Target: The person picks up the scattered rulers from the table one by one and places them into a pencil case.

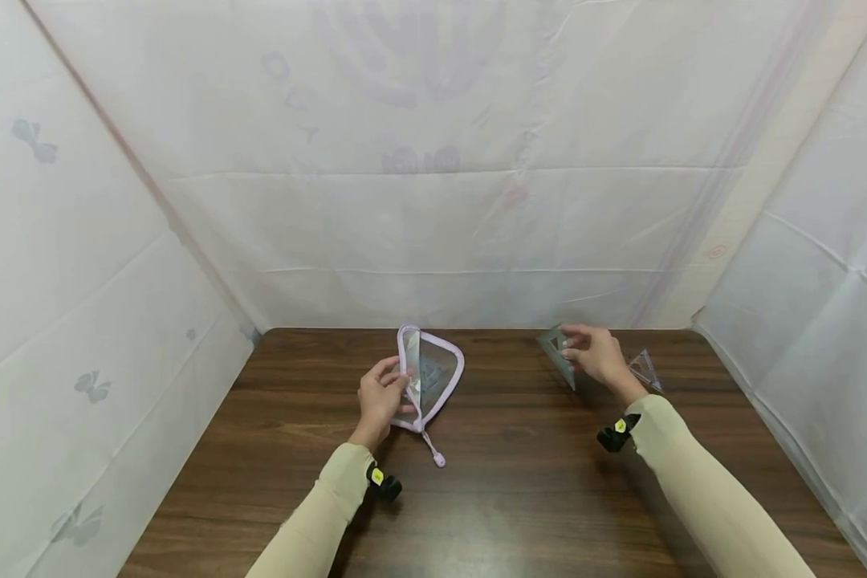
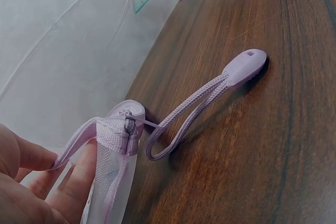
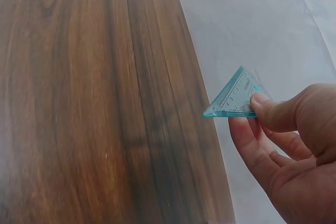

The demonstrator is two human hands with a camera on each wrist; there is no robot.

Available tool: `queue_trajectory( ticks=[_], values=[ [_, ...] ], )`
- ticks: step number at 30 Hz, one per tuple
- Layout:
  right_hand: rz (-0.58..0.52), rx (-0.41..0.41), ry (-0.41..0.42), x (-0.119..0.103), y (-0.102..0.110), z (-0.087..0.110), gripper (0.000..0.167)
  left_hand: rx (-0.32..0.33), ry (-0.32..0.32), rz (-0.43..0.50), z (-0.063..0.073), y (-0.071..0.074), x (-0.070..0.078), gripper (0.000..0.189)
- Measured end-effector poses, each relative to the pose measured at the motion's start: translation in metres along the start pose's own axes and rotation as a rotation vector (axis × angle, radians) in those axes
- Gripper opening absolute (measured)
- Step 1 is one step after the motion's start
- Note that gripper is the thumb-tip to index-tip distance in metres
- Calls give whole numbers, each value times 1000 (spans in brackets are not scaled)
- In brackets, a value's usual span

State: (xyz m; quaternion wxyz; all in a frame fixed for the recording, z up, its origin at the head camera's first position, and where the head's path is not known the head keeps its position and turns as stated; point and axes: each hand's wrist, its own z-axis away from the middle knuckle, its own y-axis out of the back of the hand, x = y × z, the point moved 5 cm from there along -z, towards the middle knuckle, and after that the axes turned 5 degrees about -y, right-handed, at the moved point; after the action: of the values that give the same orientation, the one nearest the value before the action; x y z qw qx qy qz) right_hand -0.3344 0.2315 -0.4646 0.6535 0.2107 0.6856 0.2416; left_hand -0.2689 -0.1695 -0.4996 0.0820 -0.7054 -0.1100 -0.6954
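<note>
Soft light is filling the head view; glare is paling the table (image 1: pixel 477 530) at bottom centre, shadow edging the lower-right sleeve (image 1: pixel 708 482).

Dark brown wood-grain table (image 1: pixel 506 514) across the lower part of the head view; catches a pale sheen near bottom centre. Behind, pale sheeting (image 1: pixel 405 225), creased horizontally across mid-frame. Carries a large faded print (image 1: pixel 412 48) at top centre. To the left, a second sheet (image 1: pixel 137 281), dotted with grey bow prints (image 1: pixel 92 387) from upper left to lower left; meets the back one along a reddish-brown strip (image 1: pixel 108 120). At upper right, a mauve stripe (image 1: pixel 730 152) beside a cream band (image 1: pixel 773 144), with a small reddish mark (image 1: pixel 718 252) lower down. At far right, a third sheet (image 1: pixel 787 337), wrinkled near the frame's edge.
</note>
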Motion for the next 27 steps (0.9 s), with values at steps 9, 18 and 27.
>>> queue_trajectory(
  ticks=[9, 18, 27],
  values=[
    [-53, -29, 4, -14, -14, -7, 49, -5, -3, -6, 1, 0, 2, 36],
    [-63, -46, 4, -27, -30, -14, 49, -3, 1, -3, 3, -1, 6, 36],
    [-94, -93, 29, -43, -49, -18, 49, 5, 4, 19, 2, -2, 5, 35]
  ],
)
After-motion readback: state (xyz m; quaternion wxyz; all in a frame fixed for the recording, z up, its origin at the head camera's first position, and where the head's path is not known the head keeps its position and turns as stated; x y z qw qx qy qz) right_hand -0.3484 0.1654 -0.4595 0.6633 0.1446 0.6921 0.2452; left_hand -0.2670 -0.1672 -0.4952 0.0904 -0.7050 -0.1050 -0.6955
